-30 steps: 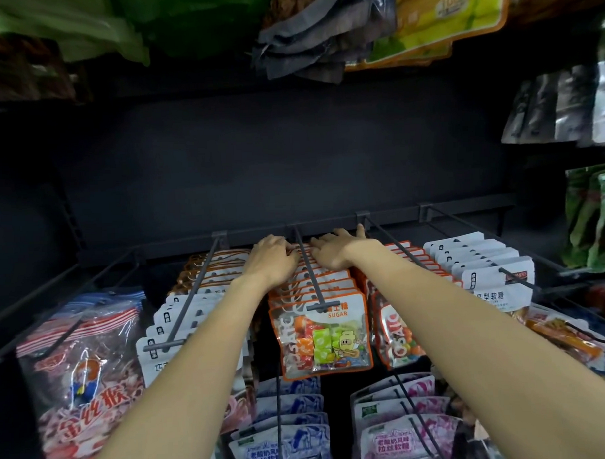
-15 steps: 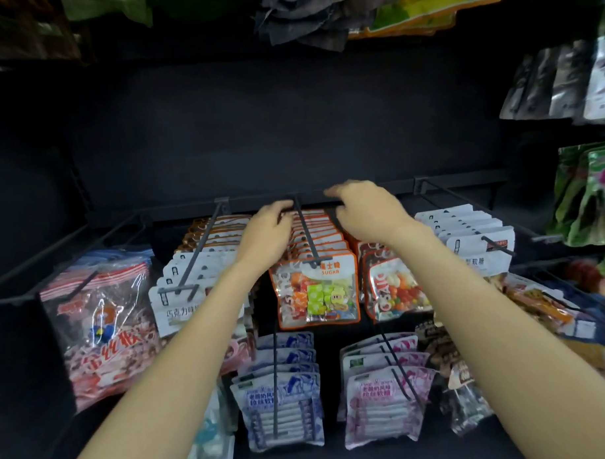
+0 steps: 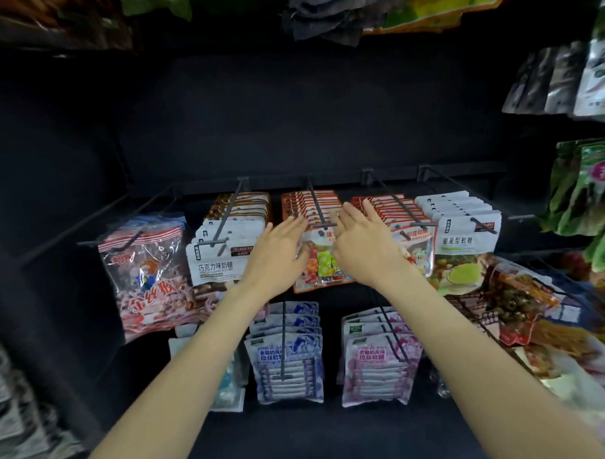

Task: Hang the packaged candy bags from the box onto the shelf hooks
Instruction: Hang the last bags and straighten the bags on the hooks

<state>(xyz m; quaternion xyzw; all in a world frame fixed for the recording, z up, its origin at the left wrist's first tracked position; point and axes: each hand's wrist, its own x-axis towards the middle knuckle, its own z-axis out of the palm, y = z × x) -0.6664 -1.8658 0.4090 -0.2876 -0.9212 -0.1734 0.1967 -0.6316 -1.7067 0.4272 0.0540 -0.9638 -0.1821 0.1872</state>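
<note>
A row of orange-edged candy bags [image 3: 321, 268] hangs on the middle shelf hook [image 3: 315, 204], the front bag showing coloured sweets. My left hand [image 3: 278, 256] lies just left of the front bag with fingers straight, reaching up along the stack's edge. My right hand [image 3: 361, 244] lies just right of it, fingers spread and straight, partly covering the bag. Neither hand holds anything. No box is in view.
More hooks on the same rail carry a red-striped bag [image 3: 148, 276], white chocolate-candy bags [image 3: 220, 259], orange bags [image 3: 411, 239] and white-and-green bags [image 3: 466, 244]. Blue bags [image 3: 288, 360] and pink bags [image 3: 377, 360] hang on the row below. Green packs [image 3: 588, 192] hang at the right.
Both hands have drawn back from the rear of the middle hook to its front end and opened. The camera has tilted down, showing more of the lower row.
</note>
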